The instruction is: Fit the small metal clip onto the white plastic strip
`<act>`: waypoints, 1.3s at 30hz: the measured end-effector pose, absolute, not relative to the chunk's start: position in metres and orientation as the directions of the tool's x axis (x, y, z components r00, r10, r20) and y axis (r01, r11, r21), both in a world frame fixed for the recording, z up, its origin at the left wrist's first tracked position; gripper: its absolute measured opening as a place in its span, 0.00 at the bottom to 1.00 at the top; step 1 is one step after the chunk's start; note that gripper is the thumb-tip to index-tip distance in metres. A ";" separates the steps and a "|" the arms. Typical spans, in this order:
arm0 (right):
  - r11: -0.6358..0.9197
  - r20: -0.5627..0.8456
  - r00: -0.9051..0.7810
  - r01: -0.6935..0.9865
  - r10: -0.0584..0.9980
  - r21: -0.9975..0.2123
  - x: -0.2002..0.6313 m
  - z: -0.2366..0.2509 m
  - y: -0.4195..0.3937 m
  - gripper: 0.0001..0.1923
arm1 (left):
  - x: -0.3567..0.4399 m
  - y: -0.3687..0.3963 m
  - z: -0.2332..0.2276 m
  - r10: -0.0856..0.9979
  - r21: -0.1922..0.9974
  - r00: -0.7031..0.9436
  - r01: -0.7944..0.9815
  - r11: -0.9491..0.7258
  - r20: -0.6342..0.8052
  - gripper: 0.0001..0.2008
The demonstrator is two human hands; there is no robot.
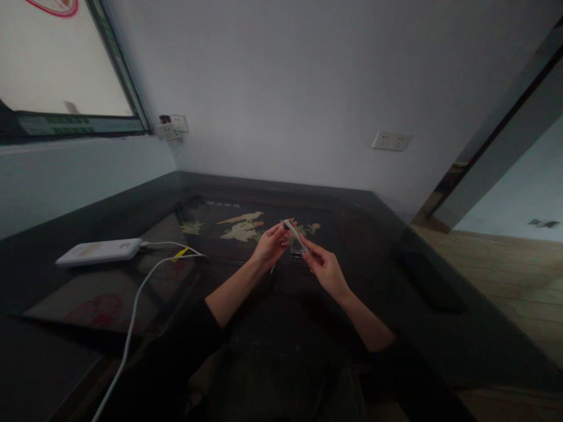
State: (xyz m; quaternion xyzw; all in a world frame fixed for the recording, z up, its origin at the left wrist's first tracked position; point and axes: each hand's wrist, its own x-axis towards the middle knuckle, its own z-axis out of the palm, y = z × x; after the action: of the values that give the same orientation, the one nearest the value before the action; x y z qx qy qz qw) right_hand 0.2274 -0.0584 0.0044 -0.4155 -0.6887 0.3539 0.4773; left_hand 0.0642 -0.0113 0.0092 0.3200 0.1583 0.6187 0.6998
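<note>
White narrow strip (298,235), centre of frame: left hand (270,245) pinches its upper end, right hand (324,268) its lower. Exact identity unclear. Risk: fingertip-only grip could slip, dropping it onto the glossy black tabletop (365,234); uneven pull might bend it.

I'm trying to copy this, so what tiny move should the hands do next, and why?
Perhaps the left hand could steady the far end of the thin pale object while the right hand gently turns the near end, because fingers pinch it at both ends.
</note>
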 end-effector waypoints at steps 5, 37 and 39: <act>0.503 0.482 -0.147 0.276 0.864 -0.819 0.232 0.005 -0.053 0.22 | 0.065 -0.016 0.011 0.975 0.649 0.182 -0.758 0.058 0.126 0.18; 0.403 0.359 -0.224 0.200 0.906 -0.893 0.227 0.002 -0.061 0.24 | 0.066 -0.010 0.008 0.976 0.651 0.170 -0.758 0.042 0.135 0.15; 0.364 0.318 -0.266 0.144 0.910 -0.920 0.225 0.002 -0.062 0.26 | 0.065 -0.008 0.007 0.978 0.651 0.164 -0.758 0.039 0.132 0.16</act>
State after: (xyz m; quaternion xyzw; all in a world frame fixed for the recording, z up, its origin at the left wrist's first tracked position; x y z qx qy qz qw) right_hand 0.2255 -0.0624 0.0022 -0.3868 -0.6815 0.4105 0.4662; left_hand 0.0653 -0.0078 0.0067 0.3071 0.1785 0.6215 0.6983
